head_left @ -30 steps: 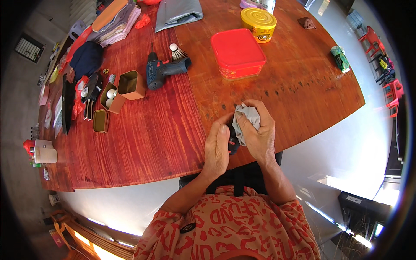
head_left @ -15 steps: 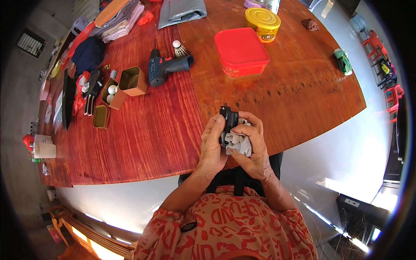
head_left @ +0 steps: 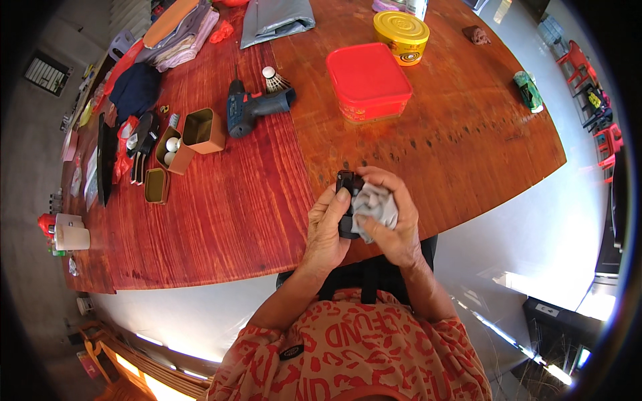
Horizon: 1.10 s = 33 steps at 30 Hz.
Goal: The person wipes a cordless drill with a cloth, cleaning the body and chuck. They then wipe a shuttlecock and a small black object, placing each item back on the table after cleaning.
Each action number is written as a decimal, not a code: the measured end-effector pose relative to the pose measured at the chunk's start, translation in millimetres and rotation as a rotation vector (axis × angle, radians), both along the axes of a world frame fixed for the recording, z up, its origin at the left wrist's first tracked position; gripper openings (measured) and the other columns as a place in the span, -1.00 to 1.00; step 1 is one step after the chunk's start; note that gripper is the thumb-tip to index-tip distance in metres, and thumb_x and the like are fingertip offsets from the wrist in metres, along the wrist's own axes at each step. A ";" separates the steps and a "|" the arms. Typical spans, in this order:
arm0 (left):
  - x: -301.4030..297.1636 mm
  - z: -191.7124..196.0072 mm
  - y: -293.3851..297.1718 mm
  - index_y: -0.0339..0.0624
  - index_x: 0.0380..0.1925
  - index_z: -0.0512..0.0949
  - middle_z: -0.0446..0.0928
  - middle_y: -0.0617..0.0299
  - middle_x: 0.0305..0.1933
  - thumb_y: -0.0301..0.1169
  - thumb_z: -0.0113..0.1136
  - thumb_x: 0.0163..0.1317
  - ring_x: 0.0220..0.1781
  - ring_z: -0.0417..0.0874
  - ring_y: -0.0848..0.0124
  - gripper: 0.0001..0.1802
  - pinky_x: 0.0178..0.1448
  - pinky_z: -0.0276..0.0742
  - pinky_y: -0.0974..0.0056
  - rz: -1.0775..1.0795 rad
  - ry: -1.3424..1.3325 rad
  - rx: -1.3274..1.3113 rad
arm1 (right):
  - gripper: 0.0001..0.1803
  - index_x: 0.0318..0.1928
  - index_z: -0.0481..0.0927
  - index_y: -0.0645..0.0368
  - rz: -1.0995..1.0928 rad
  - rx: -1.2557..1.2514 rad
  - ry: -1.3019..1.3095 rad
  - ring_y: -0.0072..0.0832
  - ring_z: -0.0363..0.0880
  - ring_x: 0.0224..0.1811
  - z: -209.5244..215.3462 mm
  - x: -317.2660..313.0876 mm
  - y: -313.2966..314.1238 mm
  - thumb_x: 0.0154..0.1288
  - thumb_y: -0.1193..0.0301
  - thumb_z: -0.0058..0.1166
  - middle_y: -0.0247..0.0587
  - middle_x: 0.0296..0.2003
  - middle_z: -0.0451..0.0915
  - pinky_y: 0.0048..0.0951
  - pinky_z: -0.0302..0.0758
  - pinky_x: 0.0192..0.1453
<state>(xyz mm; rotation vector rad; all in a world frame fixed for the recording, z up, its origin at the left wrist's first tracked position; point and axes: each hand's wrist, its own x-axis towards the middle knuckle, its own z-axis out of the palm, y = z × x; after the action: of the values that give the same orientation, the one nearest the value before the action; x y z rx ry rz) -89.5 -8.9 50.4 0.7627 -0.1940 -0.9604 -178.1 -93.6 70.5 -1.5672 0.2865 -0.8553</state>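
Note:
Near the table's front edge, my left hand (head_left: pixel 326 230) is closed around a small black device (head_left: pixel 346 184), with the thumb lying along its face. What kind of device it is I cannot make out. My right hand (head_left: pixel 401 224) grips a crumpled light grey cloth (head_left: pixel 376 206) and presses it against the device's right side. The cloth covers part of the device, and its edge is slightly blurred. Both forearms rise from the lower edge, and the hands are close together.
Beyond my hands stand a red lidded box (head_left: pixel 370 81) and a yellow round tub (head_left: pixel 402 37). To the left lie a cordless drill (head_left: pixel 244 110), a shuttlecock (head_left: pixel 274 79), an open square tin (head_left: pixel 204 131) and a tin with white balls (head_left: pixel 172 152). A grey folded bag (head_left: pixel 277 20) lies at the back.
My right hand and the cloth have shifted slightly right along the device, and the cloth is more spread out. The device sits slightly lower in my left hand.

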 end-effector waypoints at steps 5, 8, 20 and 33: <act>7.3 -6.2 7.6 -0.26 -0.16 0.47 0.53 0.23 -0.15 -0.60 0.28 0.11 -0.14 0.56 0.51 -0.71 -0.05 0.50 0.42 0.006 -0.313 -0.132 | -0.53 0.11 0.36 0.21 0.172 0.527 -0.125 -0.62 0.47 -0.08 4.9 -7.8 -3.2 0.16 0.56 0.11 -0.30 -0.08 0.49 -0.56 0.48 -0.04; 8.7 0.1 7.4 -0.27 -0.16 0.47 0.51 0.21 -0.14 -0.61 0.31 0.07 -0.10 0.53 0.50 -0.68 -0.03 0.48 0.40 0.040 -0.568 -0.084 | -0.57 0.08 0.40 0.22 0.198 0.615 -0.009 -0.67 0.48 -0.18 13.2 -13.4 -10.0 0.18 0.54 0.11 -0.35 -0.15 0.53 -0.60 0.50 -0.14; 2.7 -7.5 -1.2 -0.16 -0.09 0.44 0.54 0.28 -0.18 -0.20 -0.13 0.44 -0.20 0.57 0.55 -0.71 -0.07 0.56 0.39 0.048 -0.065 -0.035 | -0.43 0.16 0.30 0.20 0.002 0.186 0.017 -0.45 0.44 0.04 7.0 -4.0 2.6 0.10 0.59 0.14 -0.14 0.03 0.42 -0.42 0.43 0.09; -1.7 -10.0 -0.3 -0.11 0.04 0.42 0.54 0.28 -0.07 -0.10 -0.22 0.45 -0.08 0.60 0.49 -0.60 -0.01 0.58 0.33 -0.117 0.088 -0.141 | -0.62 0.08 0.37 0.30 -0.079 0.428 0.005 -0.60 0.51 -0.14 -0.2 7.8 -4.4 0.28 0.48 0.09 -0.29 -0.19 0.57 -0.55 0.44 0.03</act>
<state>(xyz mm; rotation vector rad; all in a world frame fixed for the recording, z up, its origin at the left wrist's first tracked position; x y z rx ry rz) -91.2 -9.3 40.3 0.5831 -0.2298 -1.0774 -170.4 -98.0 70.3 -1.1653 0.5026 -0.7898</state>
